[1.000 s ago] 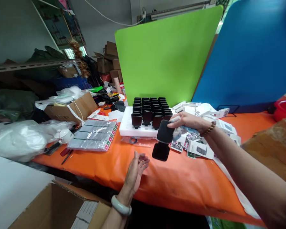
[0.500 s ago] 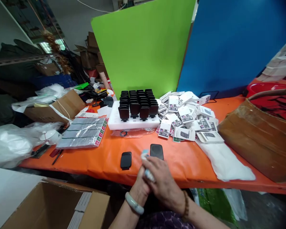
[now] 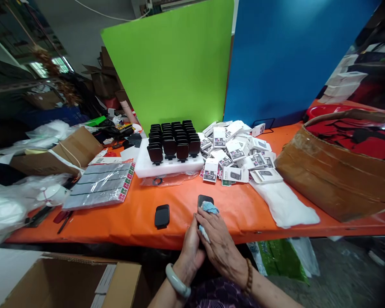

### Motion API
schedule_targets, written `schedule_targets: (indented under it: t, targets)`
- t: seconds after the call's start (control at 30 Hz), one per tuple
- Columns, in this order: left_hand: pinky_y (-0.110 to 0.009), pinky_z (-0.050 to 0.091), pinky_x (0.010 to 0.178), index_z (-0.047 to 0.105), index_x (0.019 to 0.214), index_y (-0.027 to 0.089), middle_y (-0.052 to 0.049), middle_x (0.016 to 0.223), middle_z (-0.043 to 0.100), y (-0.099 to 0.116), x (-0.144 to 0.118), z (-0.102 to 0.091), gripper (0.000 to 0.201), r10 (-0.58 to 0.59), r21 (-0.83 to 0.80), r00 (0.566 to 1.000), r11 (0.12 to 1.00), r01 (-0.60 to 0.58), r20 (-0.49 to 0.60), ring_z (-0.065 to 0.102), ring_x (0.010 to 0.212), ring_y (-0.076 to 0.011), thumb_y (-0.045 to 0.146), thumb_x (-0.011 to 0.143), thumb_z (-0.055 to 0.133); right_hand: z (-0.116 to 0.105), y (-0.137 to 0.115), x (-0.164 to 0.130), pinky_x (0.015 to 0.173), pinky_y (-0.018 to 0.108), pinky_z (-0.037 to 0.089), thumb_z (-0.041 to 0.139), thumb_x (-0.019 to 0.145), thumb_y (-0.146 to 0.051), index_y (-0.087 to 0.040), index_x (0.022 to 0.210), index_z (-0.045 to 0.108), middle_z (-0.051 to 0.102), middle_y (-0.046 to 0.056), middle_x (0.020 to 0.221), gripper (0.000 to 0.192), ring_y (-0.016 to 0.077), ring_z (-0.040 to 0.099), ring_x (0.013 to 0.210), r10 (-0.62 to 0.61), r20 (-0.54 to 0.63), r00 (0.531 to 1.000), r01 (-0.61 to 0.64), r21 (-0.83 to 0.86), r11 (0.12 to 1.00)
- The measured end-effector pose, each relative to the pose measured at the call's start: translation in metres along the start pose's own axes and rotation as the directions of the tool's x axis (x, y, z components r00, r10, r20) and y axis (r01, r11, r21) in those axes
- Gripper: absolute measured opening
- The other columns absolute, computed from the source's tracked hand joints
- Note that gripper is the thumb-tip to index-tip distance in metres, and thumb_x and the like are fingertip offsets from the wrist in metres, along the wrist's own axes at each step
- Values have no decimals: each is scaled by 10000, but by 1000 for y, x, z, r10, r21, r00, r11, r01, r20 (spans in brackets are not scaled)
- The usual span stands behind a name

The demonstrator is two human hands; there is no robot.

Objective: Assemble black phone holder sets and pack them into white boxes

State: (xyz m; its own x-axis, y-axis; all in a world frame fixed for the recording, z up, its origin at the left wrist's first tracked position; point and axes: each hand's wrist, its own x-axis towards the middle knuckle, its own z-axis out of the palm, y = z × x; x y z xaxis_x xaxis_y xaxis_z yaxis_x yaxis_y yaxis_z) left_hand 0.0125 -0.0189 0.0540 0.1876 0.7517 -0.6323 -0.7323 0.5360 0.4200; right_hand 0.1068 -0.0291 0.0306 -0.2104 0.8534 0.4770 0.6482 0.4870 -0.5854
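A light-blue and white cloth (image 3: pixel 209 207) is bunched under my right hand (image 3: pixel 217 239), whose fingers close over it. Against the right hand's fingers lies my left hand (image 3: pixel 191 248), partly curled; whatever its palm holds, if anything, is hidden. Just beyond the fingertips a flat black device (image 3: pixel 205 198) with rounded corners rests on the orange table, partly covered by the cloth. A second black device (image 3: pixel 162 216), with a small tab at its lower edge, lies left of my hands, touched by neither.
Rows of upright black devices (image 3: pixel 169 147) stand in a white foam block (image 3: pixel 170 168). To its right are heaped small white printed boxes (image 3: pixel 235 149) and a white foam pouch (image 3: pixel 285 205). A large brown basket (image 3: pixel 327 179) bounds the right; an open carton (image 3: pixel 60 278) sits low left.
The scene has shifted left in view. My right hand has shifted over the cloth, which now bulges forward over the near part of the black device.
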Motion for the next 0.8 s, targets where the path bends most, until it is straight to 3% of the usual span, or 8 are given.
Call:
schedule_targets:
  t: [0.1, 0.17, 0.27, 0.37, 0.57, 0.63, 0.7, 0.8]
  targets:
    - [-300, 518, 821, 646, 1031, 115, -100, 929, 710, -3, -4, 0, 277, -31, 95, 998, 995, 25, 59, 673, 878, -199, 322, 929, 492, -5, 1, 5, 1134, 536, 232, 377, 954, -230, -158, 1356, 486, 472, 133, 1429, 422, 272, 332, 1377, 37, -23, 999, -36, 15, 999]
    - [-306, 525, 687, 644, 983, 99, -109, 853, 703, -6, -11, 0, 337, -116, 200, 991, 975, 100, 71, 671, 746, -202, 392, 925, 487, -15, 20, 27, 1101, 512, 278, 409, 933, -305, -147, 1204, 606, 562, 148, 1311, 370, 287, 432, 1285, 215, -28, 976, -210, 133, 969]
    - [-287, 478, 548, 629, 898, 84, -103, 743, 670, -4, -18, 0, 427, -269, 248, 956, 940, 235, 113, 627, 592, -183, 452, 937, 416, -33, 54, 56, 815, 371, 493, 496, 869, -486, -144, 899, 667, 665, 104, 899, 383, 231, 609, 881, 483, 143, 864, -500, 358, 789]
    - [-269, 454, 542, 610, 878, 97, -82, 717, 649, 6, -17, -3, 402, -305, 162, 937, 947, 279, 171, 611, 575, -169, 407, 957, 366, -46, 71, 58, 500, 260, 435, 493, 819, -626, -149, 804, 626, 579, 18, 638, 495, 147, 524, 556, 565, 249, 787, -612, 437, 660]
    - [-272, 446, 529, 594, 862, 97, -93, 703, 639, 7, -10, -11, 484, -336, 141, 934, 937, 320, 118, 601, 553, -177, 501, 947, 342, -49, 56, 29, 526, 240, 441, 742, 670, -488, -162, 821, 570, 592, -12, 682, 398, 113, 520, 541, 469, 635, 614, -767, 621, 165]
    - [-270, 439, 508, 590, 853, 105, -92, 685, 639, 2, -6, -13, 486, -318, 135, 946, 942, 308, 64, 595, 534, -178, 518, 941, 349, -47, 48, 27, 514, 232, 422, 768, 643, -416, -173, 762, 547, 556, -37, 637, 350, 109, 500, 527, 493, 570, 657, -734, 634, 244]
    - [-269, 434, 486, 588, 825, 111, -77, 640, 630, 0, -2, -13, 477, -307, 104, 952, 946, 306, -7, 576, 497, -171, 506, 946, 349, -46, 37, 28, 513, 231, 404, 735, 684, -379, -179, 720, 547, 524, -41, 612, 277, 114, 487, 534, 487, 418, 767, -634, 612, 473]
    - [-272, 472, 530, 580, 737, 117, -53, 590, 615, 8, 4, -13, 443, -265, -41, 961, 964, 262, -77, 572, 491, -147, 390, 980, 328, -45, 16, 23, 609, 257, 440, 592, 825, -275, -179, 800, 627, 586, 18, 723, 105, 152, 552, 664, 249, 209, 946, -318, 436, 842]
